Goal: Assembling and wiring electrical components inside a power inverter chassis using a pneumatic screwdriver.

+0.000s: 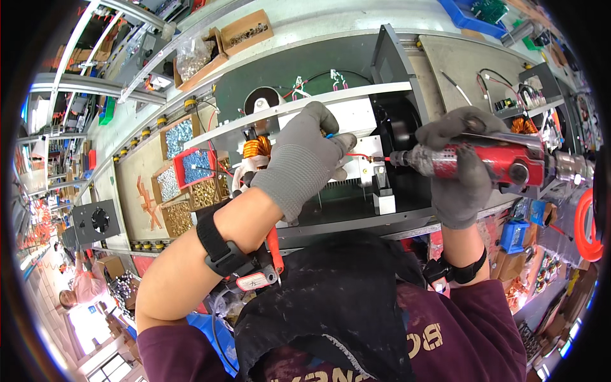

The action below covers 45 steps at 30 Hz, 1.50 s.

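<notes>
My right hand [468, 169], in a grey glove, is wrapped round a red pneumatic screwdriver [509, 162] lying sideways. Its tip points left, at a small fixing on a white block [364, 167] inside a dark metal housing [407, 213]. My left hand [309, 156], also gloved, is bent over the housing with its fingers closed. A thin red wire [360, 155] comes out between those fingertips and runs toward the screwdriver's tip. A bit of blue shows at the fingers, too small to name. Left of this hand sits a copper-wound coil [257, 148].
Boxes of blue screws [179, 137], a red bin [195, 166] and a box of brass-coloured parts [177, 218] stand left of the housing. A metal bar [242, 119] crosses above it. At the far right hangs an orange hose [586, 226]. Another person [86, 283] is at lower left.
</notes>
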Motion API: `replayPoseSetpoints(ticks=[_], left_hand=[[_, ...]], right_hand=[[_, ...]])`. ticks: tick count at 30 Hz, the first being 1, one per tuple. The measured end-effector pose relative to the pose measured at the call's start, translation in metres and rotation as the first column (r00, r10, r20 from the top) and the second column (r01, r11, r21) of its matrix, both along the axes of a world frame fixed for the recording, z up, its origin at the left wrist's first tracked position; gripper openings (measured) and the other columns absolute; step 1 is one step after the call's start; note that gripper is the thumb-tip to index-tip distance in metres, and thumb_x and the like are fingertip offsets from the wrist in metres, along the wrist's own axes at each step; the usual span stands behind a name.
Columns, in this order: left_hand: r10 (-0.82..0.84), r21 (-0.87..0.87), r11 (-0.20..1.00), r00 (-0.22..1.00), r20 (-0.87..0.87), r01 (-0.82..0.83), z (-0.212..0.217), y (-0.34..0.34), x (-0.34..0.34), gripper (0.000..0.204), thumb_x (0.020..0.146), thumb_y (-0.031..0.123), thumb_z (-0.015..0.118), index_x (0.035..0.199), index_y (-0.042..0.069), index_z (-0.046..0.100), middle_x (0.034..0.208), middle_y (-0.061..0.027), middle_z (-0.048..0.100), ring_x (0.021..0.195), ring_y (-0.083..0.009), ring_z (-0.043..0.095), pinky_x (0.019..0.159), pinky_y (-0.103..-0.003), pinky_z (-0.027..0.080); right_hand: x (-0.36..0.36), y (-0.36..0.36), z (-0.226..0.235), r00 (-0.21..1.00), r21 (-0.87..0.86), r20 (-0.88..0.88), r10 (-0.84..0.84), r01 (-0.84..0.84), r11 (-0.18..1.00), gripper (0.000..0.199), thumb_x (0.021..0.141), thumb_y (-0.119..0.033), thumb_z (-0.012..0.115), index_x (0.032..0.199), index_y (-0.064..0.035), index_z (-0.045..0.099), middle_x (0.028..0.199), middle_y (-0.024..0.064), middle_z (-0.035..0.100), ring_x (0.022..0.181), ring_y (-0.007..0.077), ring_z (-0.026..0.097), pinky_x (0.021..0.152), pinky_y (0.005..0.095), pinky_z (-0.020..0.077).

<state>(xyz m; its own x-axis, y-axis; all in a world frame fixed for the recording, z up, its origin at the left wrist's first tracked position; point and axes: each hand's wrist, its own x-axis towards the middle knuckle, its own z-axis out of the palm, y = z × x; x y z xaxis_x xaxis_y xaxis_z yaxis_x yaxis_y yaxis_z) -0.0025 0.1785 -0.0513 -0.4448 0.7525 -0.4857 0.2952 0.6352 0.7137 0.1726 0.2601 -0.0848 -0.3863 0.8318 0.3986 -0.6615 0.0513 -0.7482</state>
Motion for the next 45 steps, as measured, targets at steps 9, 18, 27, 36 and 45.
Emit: replayPoseSetpoints(ticks=[9, 18, 27, 36, 45], left_hand=[[0.079, -0.127, 0.990, 0.989, 0.128, -0.063, -0.026, 0.000, -0.001, 0.029, 0.080, 0.017, 0.069, 0.094, 0.000, 0.050, 0.076, -0.0102, 0.058, 0.062, -0.0139, 0.062, 0.050, -0.025, 0.055], [0.042, -0.090, 0.995, 0.997, 0.058, -0.037, -0.026, -0.001, -0.003, 0.028, 0.081, 0.016, 0.068, 0.093, 0.000, 0.049, 0.079, -0.0119, 0.060, 0.064, -0.0164, 0.065, 0.051, -0.027, 0.056], [0.015, -0.116, 0.993, 0.997, -0.072, -0.023, -0.032, 0.002, -0.008, 0.024, 0.082, 0.017, 0.067, 0.094, 0.004, 0.051, 0.074, -0.0109, 0.060, 0.059, -0.0166, 0.064, 0.045, -0.028, 0.051], [-0.302, -0.093, 0.953, 0.915, -0.265, 0.288, -0.028, -0.015, -0.004, 0.019, 0.077, 0.014, 0.061, 0.095, 0.009, 0.064, 0.103, -0.0109, 0.059, 0.096, -0.0270, 0.059, 0.088, -0.035, 0.045], [-0.427, 0.091, 0.898, 0.903, -0.055, 0.430, -0.034, -0.016, 0.001, 0.024, 0.075, 0.019, 0.069, 0.097, 0.008, 0.068, 0.092, -0.0107, 0.061, 0.090, -0.0252, 0.060, 0.083, -0.032, 0.046]], right_hand=[[-0.015, -0.004, -0.016, 0.976, -0.050, 0.203, 0.080, -0.071, 0.996, 0.033, 0.076, -0.007, 0.062, 0.106, -0.0045, 0.048, 0.093, 0.0118, 0.056, 0.084, 0.0194, 0.058, 0.077, 0.0361, 0.0505], [-0.012, -0.004, -0.005, 0.952, 0.167, 0.297, -0.077, 0.028, 0.986, 0.031, 0.075, 0.001, 0.057, 0.104, -0.0037, 0.047, 0.094, 0.0150, 0.058, 0.082, 0.0213, 0.060, 0.075, 0.0368, 0.0516], [-0.002, -0.002, -0.004, 0.984, -0.007, 0.138, 0.114, -0.114, 0.993, 0.035, 0.077, -0.011, 0.062, 0.108, -0.0035, 0.048, 0.089, 0.0128, 0.056, 0.076, 0.0210, 0.058, 0.072, 0.0393, 0.0513], [-0.006, -0.007, 0.007, 0.984, -0.077, 0.064, 0.164, -0.159, 0.984, 0.036, 0.078, -0.011, 0.062, 0.110, -0.0043, 0.046, 0.085, 0.0141, 0.055, 0.077, 0.0224, 0.056, 0.076, 0.0408, 0.0491], [-0.017, -0.010, 0.033, 0.998, 0.064, 0.050, 0.032, -0.035, 0.997, 0.035, 0.076, -0.022, 0.065, 0.106, -0.0109, 0.051, 0.074, 0.0032, 0.039, 0.061, 0.0157, 0.040, 0.054, 0.0316, 0.0351]])
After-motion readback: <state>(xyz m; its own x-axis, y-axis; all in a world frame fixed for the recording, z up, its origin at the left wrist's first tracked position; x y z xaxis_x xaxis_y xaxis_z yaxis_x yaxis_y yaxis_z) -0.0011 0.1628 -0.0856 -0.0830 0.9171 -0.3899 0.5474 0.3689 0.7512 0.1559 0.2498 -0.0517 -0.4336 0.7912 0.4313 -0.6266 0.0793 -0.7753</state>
